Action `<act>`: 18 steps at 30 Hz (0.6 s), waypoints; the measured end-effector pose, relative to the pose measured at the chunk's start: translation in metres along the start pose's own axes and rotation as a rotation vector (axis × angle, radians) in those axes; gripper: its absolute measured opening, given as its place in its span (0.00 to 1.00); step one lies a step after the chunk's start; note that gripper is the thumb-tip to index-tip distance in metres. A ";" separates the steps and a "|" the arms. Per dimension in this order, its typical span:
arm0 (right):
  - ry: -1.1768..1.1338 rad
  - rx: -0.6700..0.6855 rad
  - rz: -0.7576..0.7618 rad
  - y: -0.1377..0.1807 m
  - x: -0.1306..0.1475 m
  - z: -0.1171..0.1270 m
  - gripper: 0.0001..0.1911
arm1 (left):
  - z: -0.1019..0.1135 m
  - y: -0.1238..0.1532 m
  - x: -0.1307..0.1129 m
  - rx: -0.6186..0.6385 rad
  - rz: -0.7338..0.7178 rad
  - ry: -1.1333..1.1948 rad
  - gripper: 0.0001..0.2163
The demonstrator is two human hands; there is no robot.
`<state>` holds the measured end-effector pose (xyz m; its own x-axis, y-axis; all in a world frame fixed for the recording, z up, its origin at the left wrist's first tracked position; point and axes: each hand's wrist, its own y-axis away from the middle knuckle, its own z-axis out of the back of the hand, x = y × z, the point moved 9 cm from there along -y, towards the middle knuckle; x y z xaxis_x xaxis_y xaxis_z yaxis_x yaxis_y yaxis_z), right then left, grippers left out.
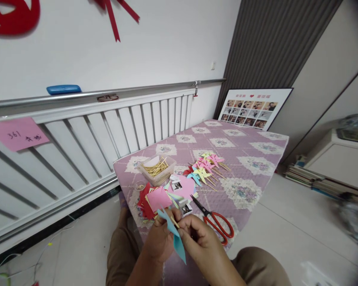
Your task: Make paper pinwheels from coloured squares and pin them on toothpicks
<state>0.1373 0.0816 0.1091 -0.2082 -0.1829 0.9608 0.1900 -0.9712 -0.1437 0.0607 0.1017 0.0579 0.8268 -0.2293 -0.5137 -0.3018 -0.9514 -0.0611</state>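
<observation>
A light-blue paper pinwheel [179,247] is held up over the table's near edge, between my two hands. My left hand [159,240] is closed on the pinwheel from the left. With thumb and forefinger my right hand [198,238] pinches the end of a short wooden stick [174,222], which lies against the paper. How the stick joins the pinwheel is hidden by my fingers. Just beyond my hands stands a small white box [185,208] with metal bits in it. Red-handled scissors [216,222] lie to the right of my right hand, blades pointing away.
Several finished pinwheels [203,167] on sticks lie mid-table. A plastic tub [157,170] of wooden sticks stands at the left, near pink paper squares [158,200] and a second white box [176,184]. A white radiator [107,135] runs behind the flowered tablecloth [241,192].
</observation>
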 end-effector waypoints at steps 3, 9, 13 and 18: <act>-0.020 -0.002 -0.023 0.000 0.000 0.000 0.07 | -0.002 0.000 -0.002 0.011 -0.001 0.005 0.17; -0.072 0.012 -0.062 -0.001 -0.002 -0.002 0.09 | 0.000 0.002 -0.003 -0.006 0.008 0.007 0.15; -0.104 0.007 -0.073 -0.001 -0.005 -0.003 0.08 | 0.002 0.003 -0.002 -0.034 0.007 -0.009 0.15; -0.203 0.035 -0.122 0.001 -0.008 -0.005 0.10 | -0.002 0.004 -0.005 -0.039 0.003 -0.042 0.18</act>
<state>0.1343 0.0815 0.1001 -0.0348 -0.0261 0.9991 0.2094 -0.9777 -0.0183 0.0560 0.0991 0.0622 0.8052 -0.2238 -0.5491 -0.2848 -0.9582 -0.0271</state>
